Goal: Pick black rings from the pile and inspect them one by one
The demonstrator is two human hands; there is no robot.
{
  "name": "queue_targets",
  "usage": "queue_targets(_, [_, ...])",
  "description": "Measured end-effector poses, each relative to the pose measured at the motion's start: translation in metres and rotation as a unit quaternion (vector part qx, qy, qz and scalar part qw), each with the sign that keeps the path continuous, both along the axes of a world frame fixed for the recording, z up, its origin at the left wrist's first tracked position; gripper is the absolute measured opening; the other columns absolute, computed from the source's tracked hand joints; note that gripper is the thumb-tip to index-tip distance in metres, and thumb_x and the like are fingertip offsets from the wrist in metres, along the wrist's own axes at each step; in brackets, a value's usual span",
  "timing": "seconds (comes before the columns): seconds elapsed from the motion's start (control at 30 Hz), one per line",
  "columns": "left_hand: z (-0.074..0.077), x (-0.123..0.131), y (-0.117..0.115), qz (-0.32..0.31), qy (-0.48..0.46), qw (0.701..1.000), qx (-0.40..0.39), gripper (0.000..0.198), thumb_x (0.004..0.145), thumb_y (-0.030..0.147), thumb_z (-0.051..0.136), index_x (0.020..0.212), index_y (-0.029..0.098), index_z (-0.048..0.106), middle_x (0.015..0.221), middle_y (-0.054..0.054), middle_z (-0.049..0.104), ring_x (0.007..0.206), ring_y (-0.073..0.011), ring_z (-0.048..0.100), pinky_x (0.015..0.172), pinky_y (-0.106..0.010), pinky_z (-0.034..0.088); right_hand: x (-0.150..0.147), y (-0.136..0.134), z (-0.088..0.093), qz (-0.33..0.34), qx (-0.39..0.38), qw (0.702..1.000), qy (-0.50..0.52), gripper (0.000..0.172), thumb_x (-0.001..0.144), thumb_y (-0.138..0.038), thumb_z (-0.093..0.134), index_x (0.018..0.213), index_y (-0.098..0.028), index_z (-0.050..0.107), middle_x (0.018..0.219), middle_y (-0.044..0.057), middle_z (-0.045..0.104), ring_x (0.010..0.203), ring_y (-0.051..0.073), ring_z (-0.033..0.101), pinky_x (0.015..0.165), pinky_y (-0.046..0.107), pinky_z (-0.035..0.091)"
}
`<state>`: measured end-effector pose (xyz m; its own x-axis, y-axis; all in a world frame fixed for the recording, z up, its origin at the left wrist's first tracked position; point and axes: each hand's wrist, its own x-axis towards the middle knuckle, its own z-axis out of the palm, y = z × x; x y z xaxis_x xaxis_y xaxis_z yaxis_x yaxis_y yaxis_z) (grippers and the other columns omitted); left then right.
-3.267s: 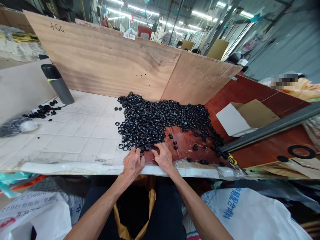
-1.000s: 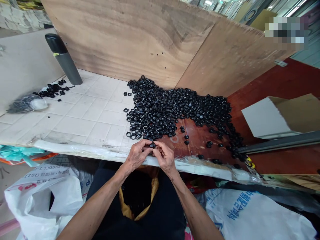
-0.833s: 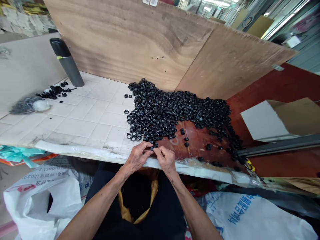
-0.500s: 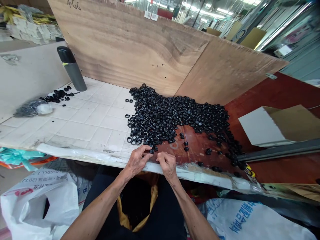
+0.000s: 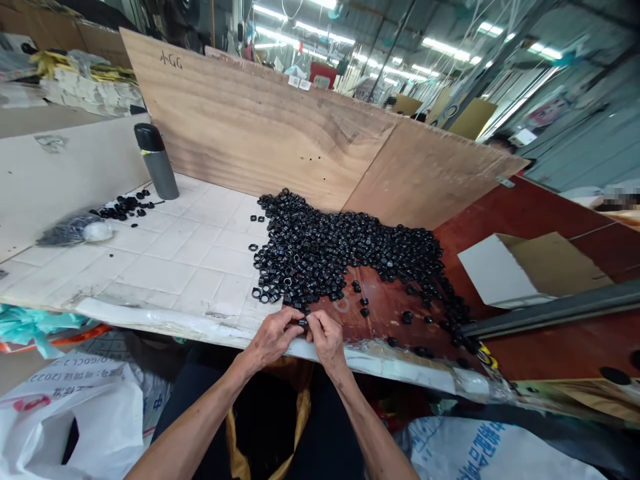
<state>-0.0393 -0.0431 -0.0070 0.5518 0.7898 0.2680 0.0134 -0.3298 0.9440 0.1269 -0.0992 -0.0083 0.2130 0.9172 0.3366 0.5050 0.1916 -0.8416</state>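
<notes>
My left hand (image 5: 275, 333) pinches a small black plastic ring (image 5: 303, 323) between thumb and fingertips above the table's front edge. From the other side, my right hand (image 5: 326, 337) has its fingers closed at the same piece; the fingertips partly hide it, and whether a second small piece is in them does not show. Just beyond both hands spreads a big heap of black plastic rings (image 5: 320, 247), with a few loose ones at its near left edge. Round black pieces (image 5: 365, 311) lie scattered on the red-brown surface to the right.
A grey bottle (image 5: 163, 175) stands at the back left, near more black pieces (image 5: 125, 207) and a plastic bag (image 5: 70, 230). Wooden boards (image 5: 260, 127) wall the back. At right are an open carton (image 5: 505, 270) and a metal bar (image 5: 560, 310). An open yellow-edged bag (image 5: 301, 417) hangs below my hands.
My right hand has moved left to meet the left hand, and its fingertips are now at the black ring. The head view has tilted up, showing more of the room behind.
</notes>
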Motion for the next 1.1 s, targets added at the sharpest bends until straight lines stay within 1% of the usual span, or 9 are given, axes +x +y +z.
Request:
queue_targets(0.07, [0.000,0.000,-0.003,0.007,-0.004,1.000,-0.008,0.022,0.089,0.024,0.062,0.109,0.019,0.070,0.105,-0.006,0.073,0.095,-0.0197,0.070,0.089,-0.032,0.055,-0.001,-0.002,0.001,-0.009,-0.003,1.000,0.009,0.025,0.099,-0.035,0.052,0.083,-0.020,0.065,0.057,-0.003,0.056,0.049,0.013,0.053,0.055,0.025,0.047])
queue_targets(0.2, [-0.002,-0.002,-0.008,-0.006,-0.054,0.989,-0.136,0.024,0.089,0.032,0.064,0.106,0.016,0.069,0.096,-0.006,0.074,0.082,-0.0185,0.070,0.076,-0.028,0.056,-0.008,-0.010,0.003,0.032,0.018,0.999,0.018,0.020,0.095,-0.034,0.058,0.105,-0.020,0.068,0.091,0.006,0.069,0.069,0.016,0.064,0.065,0.027,0.052])
queue_targets(0.37, [0.001,-0.010,-0.020,0.006,-0.034,0.990,-0.136,0.023,0.085,0.031,0.068,0.103,0.017,0.071,0.089,-0.004,0.074,0.080,-0.0179,0.068,0.077,-0.028,0.054,-0.018,-0.023,0.009,0.008,-0.072,0.993,0.095,0.019,0.095,-0.038,0.057,0.091,-0.020,0.064,0.059,-0.004,0.056,0.049,0.013,0.055,0.052,0.024,0.047])
queue_targets(0.6, [0.015,-0.019,-0.041,-0.043,-0.099,0.948,-0.300,0.028,0.087,0.038,0.069,0.099,0.014,0.065,0.078,-0.004,0.072,0.074,-0.0169,0.069,0.074,-0.028,0.053,-0.027,-0.042,0.018,0.045,-0.086,0.990,0.107,0.020,0.094,-0.040,0.059,0.096,-0.020,0.063,0.072,0.000,0.063,0.057,0.014,0.060,0.057,0.025,0.049])
queue_targets(0.7, [0.007,-0.026,-0.049,-0.039,-0.060,0.966,-0.249,0.022,0.090,0.035,0.064,0.099,0.016,0.064,0.077,-0.002,0.070,0.071,-0.0154,0.066,0.070,-0.026,0.051,-0.036,-0.052,0.018,0.055,-0.159,0.972,0.166,0.024,0.092,-0.043,0.060,0.097,-0.020,0.058,0.057,-0.004,0.059,0.052,0.014,0.057,0.056,0.024,0.045])
queue_targets(0.8, [0.002,-0.041,-0.055,-0.028,0.020,0.994,-0.108,0.020,0.095,0.030,0.054,0.106,0.017,0.065,0.086,-0.003,0.071,0.076,-0.0160,0.064,0.075,-0.028,0.049,-0.045,-0.061,0.020,0.060,-0.229,0.937,0.257,0.025,0.090,-0.045,0.059,0.094,-0.020,0.054,0.051,-0.007,0.055,0.045,0.013,0.050,0.053,0.024,0.044])
queue_targets(0.9, [0.008,-0.058,-0.051,-0.072,0.135,0.988,-0.006,0.015,0.091,0.028,0.058,0.099,0.019,0.068,0.084,-0.001,0.070,0.075,-0.0158,0.063,0.070,-0.026,0.045,-0.042,-0.060,0.025,0.079,-0.284,0.933,0.205,0.022,0.088,-0.042,0.060,0.082,-0.021,0.055,0.049,-0.007,0.052,0.041,0.012,0.046,0.047,0.023,0.039])
queue_targets(1.0, [0.017,-0.057,-0.036,-0.111,0.228,0.967,0.004,0.017,0.087,0.033,0.066,0.077,0.019,0.067,0.065,0.003,0.065,0.060,-0.0138,0.059,0.056,-0.024,0.038,-0.025,-0.041,0.026,0.001,-0.181,0.983,0.023,0.019,0.086,-0.036,0.062,0.077,-0.020,0.060,0.060,-0.002,0.058,0.053,0.014,0.053,0.054,0.025,0.042])
queue_targets(1.1, [0.019,-0.031,-0.013,0.051,0.237,0.968,0.064,0.019,0.092,0.033,0.060,0.084,0.018,0.068,0.071,0.000,0.067,0.066,-0.0160,0.063,0.066,-0.025,0.044,-0.008,-0.008,0.015,-0.121,-0.056,0.987,-0.084,0.015,0.082,-0.030,0.064,0.091,-0.019,0.065,0.081,0.005,0.066,0.069,0.019,0.060,0.065,0.029,0.049])
